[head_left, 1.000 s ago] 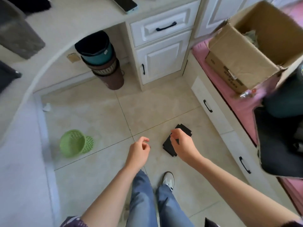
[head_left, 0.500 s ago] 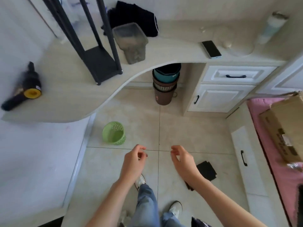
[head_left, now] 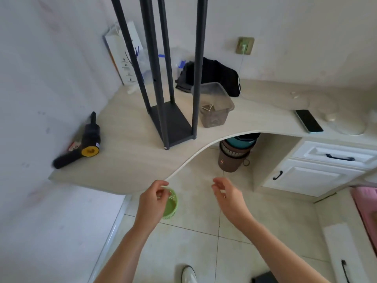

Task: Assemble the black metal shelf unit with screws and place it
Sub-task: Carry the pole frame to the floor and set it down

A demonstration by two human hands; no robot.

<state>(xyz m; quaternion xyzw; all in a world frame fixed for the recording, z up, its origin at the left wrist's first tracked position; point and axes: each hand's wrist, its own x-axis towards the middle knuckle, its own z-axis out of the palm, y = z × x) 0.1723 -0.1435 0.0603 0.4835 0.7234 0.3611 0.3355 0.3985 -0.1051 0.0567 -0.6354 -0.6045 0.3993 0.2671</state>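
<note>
No readable text anywhere. White paper bag (head_left: 122, 52) at back of surface (head_left: 126, 160), leaning on wall: column of small dark marks or icons down its side, too small and blurred to read. Black power tool (head_left: 85, 139) with yellow end cap: small red-and-white sticker near the cap, print illegible. Red-and-white label (head_left: 73, 146) lying just beside the tool: nothing legible. Brown bin (head_left: 230, 160) under the surface: small pinkish mark on front, unreadable.

Soft daylight; slight blur; bowed edges
</note>
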